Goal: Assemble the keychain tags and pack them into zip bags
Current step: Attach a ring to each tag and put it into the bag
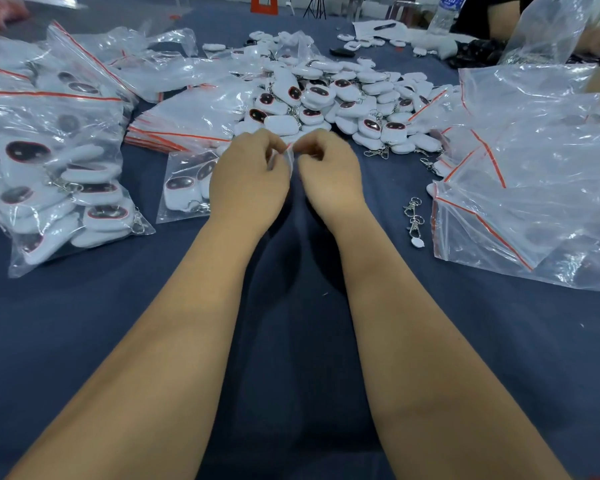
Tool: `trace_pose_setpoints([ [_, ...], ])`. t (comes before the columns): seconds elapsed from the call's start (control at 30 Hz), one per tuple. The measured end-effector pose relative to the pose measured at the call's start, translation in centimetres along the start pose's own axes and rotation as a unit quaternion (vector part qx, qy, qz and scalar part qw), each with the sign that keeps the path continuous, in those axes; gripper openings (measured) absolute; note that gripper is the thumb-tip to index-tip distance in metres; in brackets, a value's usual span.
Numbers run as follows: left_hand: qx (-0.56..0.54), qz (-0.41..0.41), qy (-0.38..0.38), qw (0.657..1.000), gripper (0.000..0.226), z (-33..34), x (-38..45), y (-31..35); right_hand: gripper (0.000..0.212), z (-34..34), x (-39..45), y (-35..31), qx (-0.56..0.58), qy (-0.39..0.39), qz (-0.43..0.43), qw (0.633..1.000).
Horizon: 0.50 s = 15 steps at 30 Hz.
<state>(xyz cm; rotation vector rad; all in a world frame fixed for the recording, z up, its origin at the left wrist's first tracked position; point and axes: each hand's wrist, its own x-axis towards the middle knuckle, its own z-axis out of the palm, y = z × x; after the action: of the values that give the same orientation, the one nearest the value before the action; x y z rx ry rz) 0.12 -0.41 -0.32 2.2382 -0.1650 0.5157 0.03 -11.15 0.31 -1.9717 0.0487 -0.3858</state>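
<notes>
Head view showed both hands raised together over a dark blue worktop (291, 341). Left hand (248, 181) and right hand (329, 171) each had fingers curled, pinching between them the top edge of a small clear zip bag (289, 152); whether the bag held anything could not be told. At 12 o'clock from the hands lay a heap of white keychain tags (326, 98) with dark oval faces and metal clasps. At 9 o'clock, touching the left hand, lay a filled small bag (184, 188) holding tags. Farther toward 9 o'clock sat a large packed bag (66, 188). At 10 o'clock lay a stack of empty red-striped zip bags (184, 123). At 3 o'clock, loose metal clasps (413, 216) rested beside crumpled large clear bags (534, 202).
</notes>
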Motion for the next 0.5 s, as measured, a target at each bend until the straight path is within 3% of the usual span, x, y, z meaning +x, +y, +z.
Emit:
trace_pose_setpoints([
  [0.07,0.105,0.027,-0.033,0.994,0.028,0.4,-0.2,-0.1,0.029,-0.3,0.5,0.6,0.014,0.042,0.028,0.999],
  [0.2,0.242,0.069,-0.043,0.967,0.030,1.0,-1.1,0.9,0.049,-0.3,1.3,1.3,-0.046,0.008,0.041,0.998],
  [0.33,0.214,0.079,-0.105,0.968,0.051,1.6,-1.2,1.6,0.037,0.4,2.7,1.4,-0.238,-0.027,-0.056,0.969],
  [0.43,0.224,0.108,-0.189,0.950,0.079,1.8,-1.3,1.0,0.046,0.3,3.2,1.8,-0.338,-0.076,-0.057,0.937],
  [0.5,0.233,0.115,-0.208,0.943,0.086,1.6,-1.2,0.8,0.056,0.1,3.2,1.9,-0.383,-0.115,-0.046,0.916],
])
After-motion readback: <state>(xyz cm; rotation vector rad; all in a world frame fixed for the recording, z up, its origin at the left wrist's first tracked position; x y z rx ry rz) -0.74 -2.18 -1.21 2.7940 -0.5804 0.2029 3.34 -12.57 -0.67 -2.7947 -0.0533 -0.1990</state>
